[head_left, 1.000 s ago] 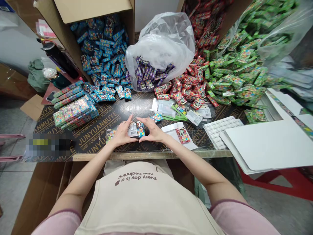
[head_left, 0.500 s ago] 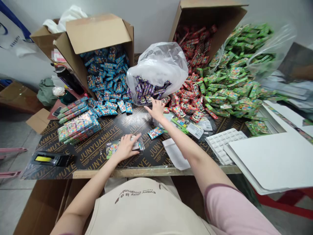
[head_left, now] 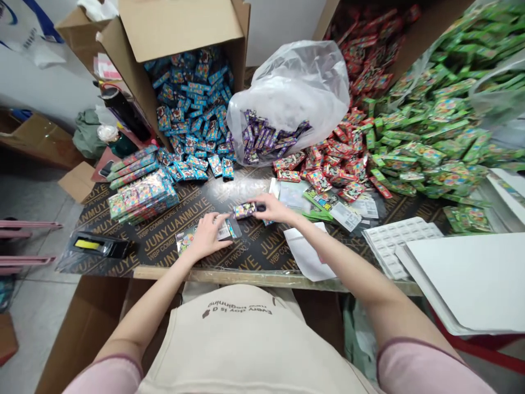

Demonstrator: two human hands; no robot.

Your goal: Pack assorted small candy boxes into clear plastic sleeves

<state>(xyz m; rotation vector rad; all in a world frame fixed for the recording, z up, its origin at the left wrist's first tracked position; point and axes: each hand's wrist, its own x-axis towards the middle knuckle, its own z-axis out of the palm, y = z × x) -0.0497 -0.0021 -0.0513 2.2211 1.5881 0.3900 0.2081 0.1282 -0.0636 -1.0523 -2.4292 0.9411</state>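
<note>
My right hand [head_left: 274,208] pinches a small purple candy packet [head_left: 245,210] above the table, close to my left hand. Under the right fingers a bit of a blue packet [head_left: 268,222] shows; most of it is hidden. My left hand [head_left: 209,234] lies with spread fingers on a printed clear plastic bag [head_left: 185,241], whose transparent end and barcode label stick out to the right. Several more purple packets [head_left: 266,137] fill a clear plastic sack [head_left: 301,82] behind the hands.
Blue packets [head_left: 192,115] spill from a carton [head_left: 184,27] at back left. Red packets [head_left: 342,148] and green packets [head_left: 443,142] are heaped to the right. Stacked filled packs [head_left: 143,197], a tape dispenser [head_left: 98,245], label sheets [head_left: 397,241] and white boards [head_left: 463,273] lie around.
My right hand has come back from the purple packets in the sack, now with one in its fingers, over the blue packet. The left hand stays on the bag. The view has shifted.
</note>
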